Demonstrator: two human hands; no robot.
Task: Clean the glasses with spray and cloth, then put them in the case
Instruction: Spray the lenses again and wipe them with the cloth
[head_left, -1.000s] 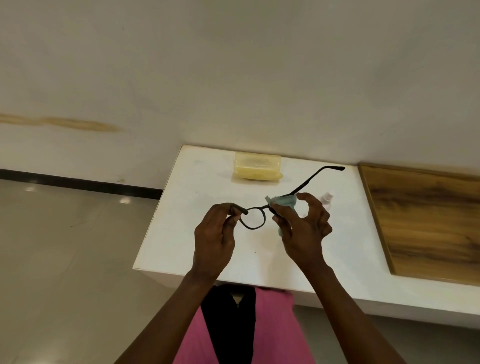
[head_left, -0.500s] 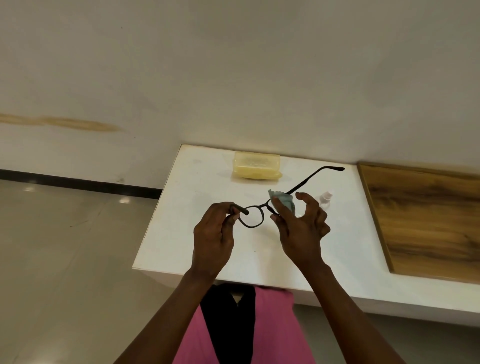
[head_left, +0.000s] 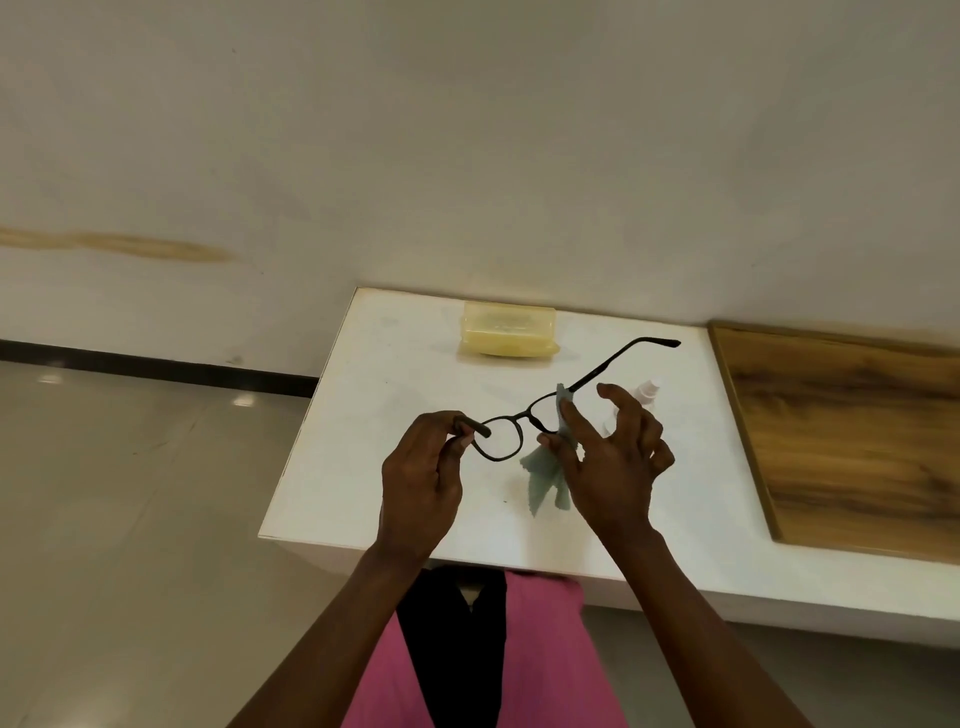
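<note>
Dark-framed glasses (head_left: 511, 420) hang in the air above the white table (head_left: 363, 467). My left hand (head_left: 423, 480) pinches the frame's left end by the folded temple. My right hand (head_left: 610, 462) pinches a pale blue-green cloth (head_left: 545, 475) over the right lens, thumb and forefinger on either side; the cloth's loose end hangs below the hand. The right temple sticks out toward the back right. A yellow translucent case (head_left: 509, 330), closed, lies at the table's far edge. A small clear spray bottle (head_left: 649, 389) stands behind my right hand, mostly hidden.
A wood-grain panel (head_left: 852, 441) adjoins the table on the right. A pale wall rises behind the table. Tiled floor lies to the left. My pink and black clothing shows below the table's near edge.
The cloth has unfolded, and its loose end now hangs below my right hand. My right thumb and forefinger have shifted along the right lens. My left hand has barely moved.
</note>
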